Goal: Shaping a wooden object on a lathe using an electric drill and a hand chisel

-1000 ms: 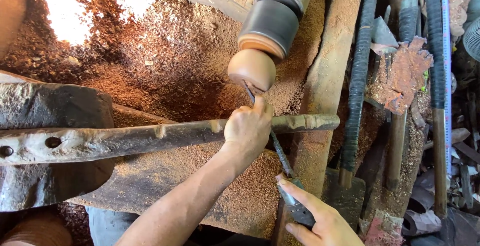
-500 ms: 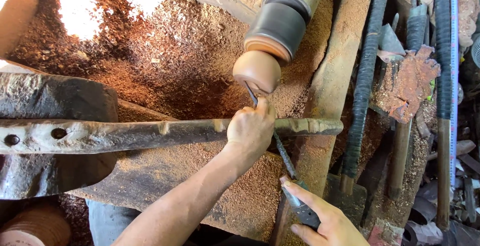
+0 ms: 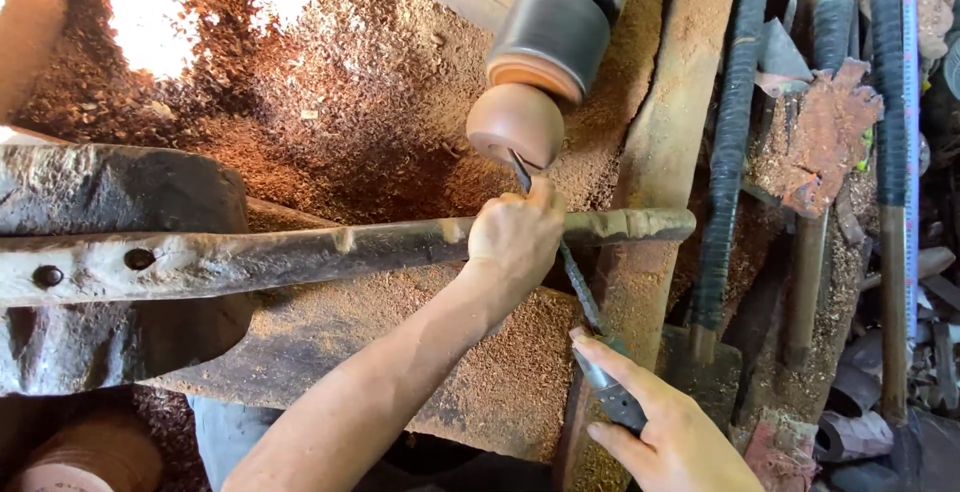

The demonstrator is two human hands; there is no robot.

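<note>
View from above a wood lathe deep in reddish sawdust (image 3: 330,102). At far left, a heavy dark block (image 3: 110,252) carries a long worn metal rest bar (image 3: 250,257) running rightward. The left hand (image 3: 515,237) is closed over this bar, pinning a slim chisel (image 3: 575,277) against it. The chisel tip touches the rounded brown workpiece (image 3: 515,124), which is held in a dark chuck (image 3: 555,27) above. Lower right, the right hand (image 3: 670,432) is closed around the chisel's handle end. Further right, spare long tools (image 3: 730,152) lie alongside. To cut well, judging from this pose, the chisel should stay firmly seated on the bar, the left hand steadying, the right hand steering lightly with small handle movements.
</note>
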